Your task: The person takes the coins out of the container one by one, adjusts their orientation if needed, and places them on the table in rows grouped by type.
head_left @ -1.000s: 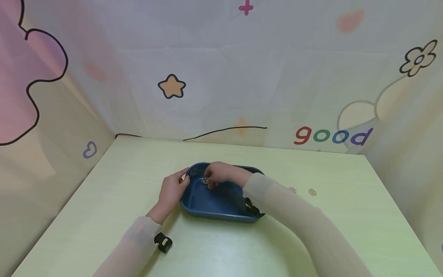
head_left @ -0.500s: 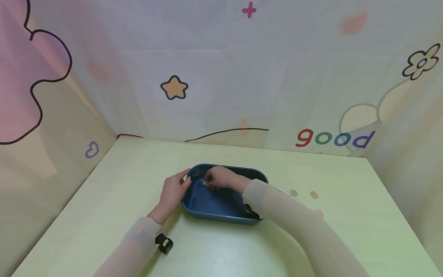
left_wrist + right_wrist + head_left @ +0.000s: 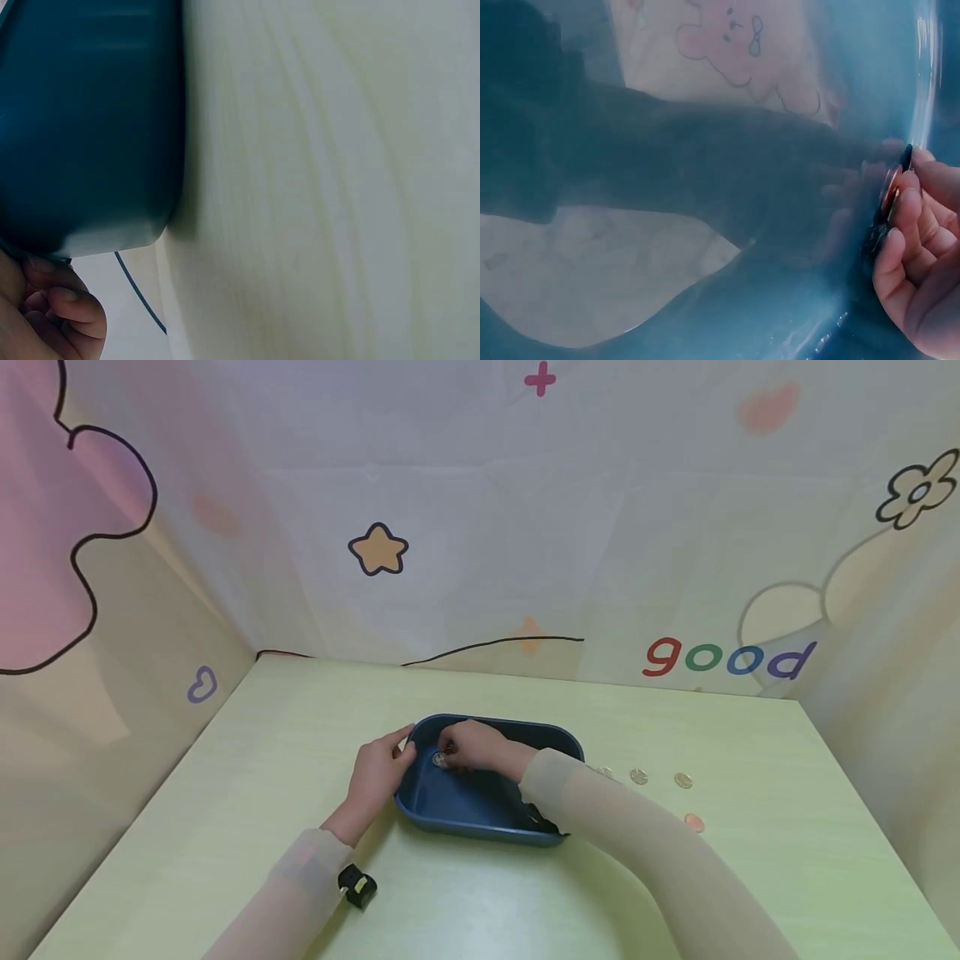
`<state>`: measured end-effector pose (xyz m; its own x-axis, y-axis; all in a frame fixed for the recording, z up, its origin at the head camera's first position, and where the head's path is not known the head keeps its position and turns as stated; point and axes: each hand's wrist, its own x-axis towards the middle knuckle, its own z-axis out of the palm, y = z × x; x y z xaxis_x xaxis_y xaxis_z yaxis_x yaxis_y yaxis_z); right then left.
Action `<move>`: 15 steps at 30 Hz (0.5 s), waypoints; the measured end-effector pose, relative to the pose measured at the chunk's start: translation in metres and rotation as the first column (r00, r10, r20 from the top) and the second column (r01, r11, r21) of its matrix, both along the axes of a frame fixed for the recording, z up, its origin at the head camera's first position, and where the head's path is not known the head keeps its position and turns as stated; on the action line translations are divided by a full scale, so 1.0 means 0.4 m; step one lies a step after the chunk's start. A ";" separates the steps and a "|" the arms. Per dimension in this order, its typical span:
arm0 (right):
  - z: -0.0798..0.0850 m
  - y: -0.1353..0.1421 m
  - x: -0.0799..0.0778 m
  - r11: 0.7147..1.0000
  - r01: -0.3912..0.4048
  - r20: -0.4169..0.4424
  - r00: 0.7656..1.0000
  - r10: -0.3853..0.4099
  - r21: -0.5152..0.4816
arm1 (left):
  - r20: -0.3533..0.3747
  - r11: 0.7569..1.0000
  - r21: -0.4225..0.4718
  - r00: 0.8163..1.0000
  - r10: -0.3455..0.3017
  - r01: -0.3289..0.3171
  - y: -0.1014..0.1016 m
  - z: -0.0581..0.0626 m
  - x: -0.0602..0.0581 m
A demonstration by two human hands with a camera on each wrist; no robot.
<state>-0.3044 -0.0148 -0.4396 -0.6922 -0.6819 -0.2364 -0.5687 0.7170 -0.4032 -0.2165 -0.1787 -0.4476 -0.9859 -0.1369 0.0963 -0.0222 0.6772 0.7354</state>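
A dark blue rectangular tray (image 3: 472, 806) stands on the table. At its left end my left hand (image 3: 375, 770) grips the rim, thumb on the inner side; in the left wrist view its curled fingers (image 3: 79, 311) are at the tray's corner. My right hand (image 3: 476, 746) reaches down inside the tray near the left wall. A shiny coin (image 3: 439, 760) shows at its fingertips. The right wrist view shows the fingers pinching coins, one with a copper edge (image 3: 889, 191), close over the glossy tray bottom, which mirrors the hand.
Right of the tray lie several loose coins, among them a silvery one (image 3: 639, 777), a gold-toned one (image 3: 682, 781) and a copper one (image 3: 693, 822). The right sleeve (image 3: 600, 797) crosses the tray's right end. A printed cloth (image 3: 480, 527) hangs behind the table.
My right fingers have shifted slightly within the tray, and the coin at their tips shows more plainly. The right forearm has moved, uncovering more coins on the table. My left hand keeps its grip.
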 end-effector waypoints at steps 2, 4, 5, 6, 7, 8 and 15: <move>0.002 -0.004 0.000 1.000 -0.005 0.007 1.000 0.005 0.003 | -0.002 1.000 -0.001 1.000 0.001 -0.001 0.000 -0.001 0.001; 0.004 -0.007 0.001 1.000 -0.005 0.014 1.000 0.005 0.011 | -0.005 1.000 0.001 1.000 -0.001 0.001 0.000 -0.002 0.001; 0.005 -0.008 0.001 1.000 0.001 0.023 1.000 -0.001 0.010 | -0.005 1.000 0.002 1.000 -0.001 0.001 -0.001 -0.003 0.001; 0.007 -0.009 0.001 1.000 0.005 0.032 0.999 -0.006 0.008 | -0.005 1.000 0.001 1.000 -0.002 0.002 -0.001 -0.004 0.001; 0.008 -0.009 0.001 1.000 0.009 0.042 0.999 -0.009 0.002 | -0.006 1.000 0.002 1.000 -0.002 0.002 -0.001 -0.003 0.001; 0.009 -0.009 0.000 1.000 0.008 0.050 0.999 -0.008 -0.003 | -0.008 1.000 0.003 1.000 -0.001 0.001 -0.001 -0.003 0.001; 0.020 -0.009 -0.008 0.999 -0.014 0.114 0.993 0.020 -0.048 | -0.016 1.000 0.004 1.000 0.004 -0.004 -0.001 -0.002 0.002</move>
<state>-0.3077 -0.0183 -0.4316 -0.6505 -0.7056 -0.2812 -0.5286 0.6864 -0.4995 -0.2157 -0.1791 -0.4482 -0.9837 -0.1409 0.1119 -0.0125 0.6742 0.7385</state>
